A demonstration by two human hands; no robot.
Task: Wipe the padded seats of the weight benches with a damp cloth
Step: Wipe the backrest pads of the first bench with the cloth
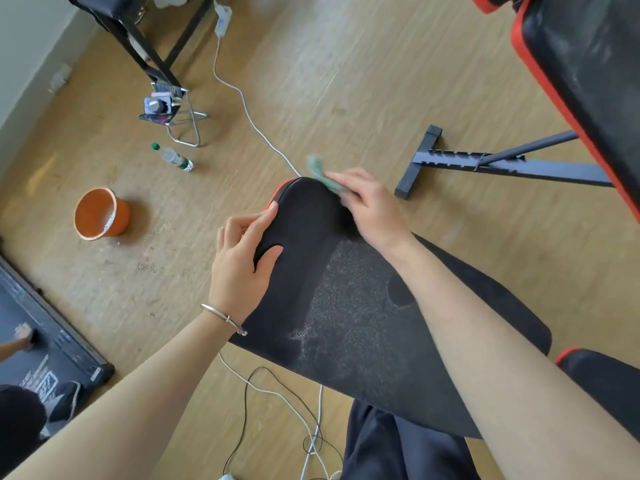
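A black padded bench seat (pixel 346 306) with red trim runs from the lower right toward the middle. Its far end looks dark and wiped; a dusty grey patch covers the nearer middle. My right hand (pixel 370 206) presses a green cloth (pixel 320 171) onto the pad's far right edge; the cloth is blurred and partly hidden under the fingers. My left hand (pixel 242 261) grips the pad's left edge, thumb on top and fingers curled over the side. A second black and red pad (pixel 585 77), dusty, rises at the upper right.
An orange bucket (pixel 100 214) stands on the wooden floor at left, with a plastic bottle (pixel 173 157) beyond it. White and black cables (pixel 242 98) cross the floor. A phone on a wire stand (pixel 166 105) and the bench's metal foot (pixel 419 162) are nearby.
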